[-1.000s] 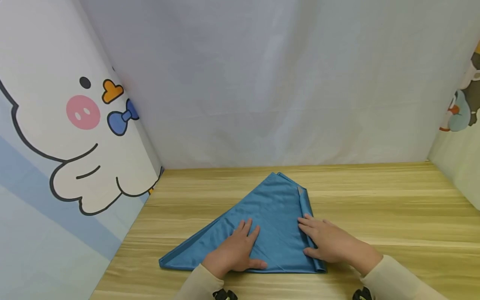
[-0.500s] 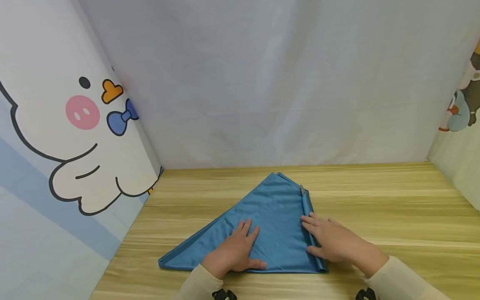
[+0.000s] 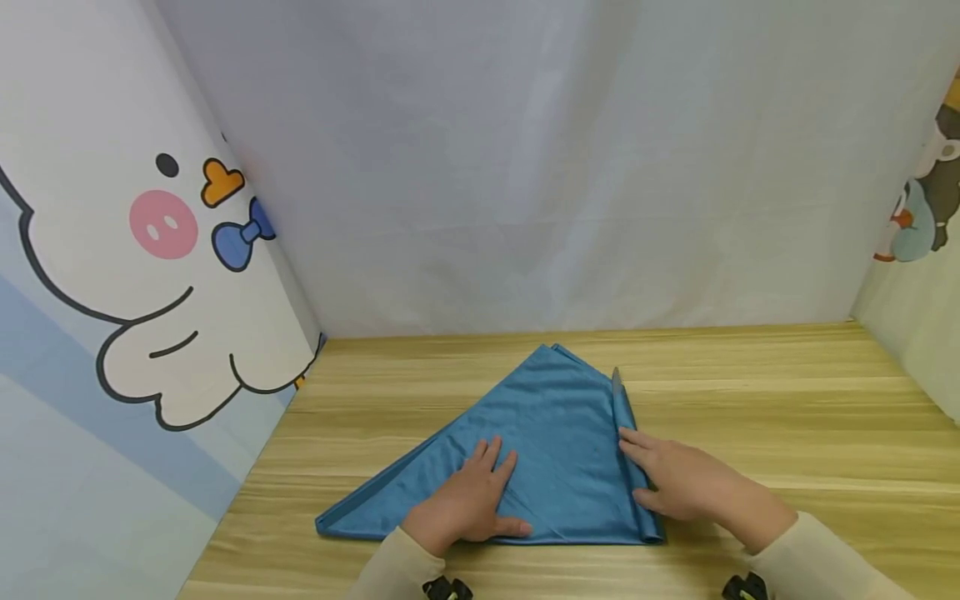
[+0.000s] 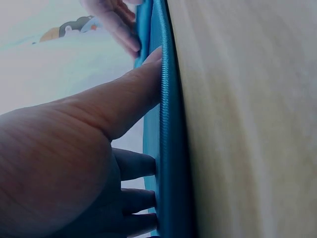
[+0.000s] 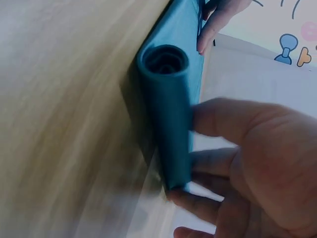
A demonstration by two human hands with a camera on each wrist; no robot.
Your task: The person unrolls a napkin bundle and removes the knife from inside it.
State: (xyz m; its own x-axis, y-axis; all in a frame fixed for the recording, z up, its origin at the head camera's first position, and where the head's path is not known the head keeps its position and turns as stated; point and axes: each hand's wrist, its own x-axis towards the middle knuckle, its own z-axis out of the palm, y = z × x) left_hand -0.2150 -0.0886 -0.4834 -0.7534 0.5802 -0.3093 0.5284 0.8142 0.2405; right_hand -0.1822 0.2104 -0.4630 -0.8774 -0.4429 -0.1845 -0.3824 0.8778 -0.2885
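A shiny blue cloth (image 3: 558, 433) lies on the table, folded to a rough triangle with its right edge rolled up. My left hand (image 3: 468, 500) rests on the cloth near its front edge, fingers spread and straight, thumb by the hem (image 4: 165, 84). My right hand (image 3: 675, 475) touches the roll (image 3: 649, 508) with its fingertips and thumb, the fingers extended along it. In the right wrist view the coiled end of the roll (image 5: 166, 111) faces the camera. A thin grey pointed tip (image 3: 617, 379) sticks out of the roll's far end; the rest of it is hidden.
The wooden table (image 3: 787, 400) extends on both sides of the cloth. A pale hanging sheet (image 3: 570, 183) closes off the back. Panels with cartoon prints, such as a white bird (image 3: 90, 225), stand at left and right.
The right hand and the roll have shifted right, and the cloth's flat part has widened that way. More of the grey tip shows. The left hand stays in place.
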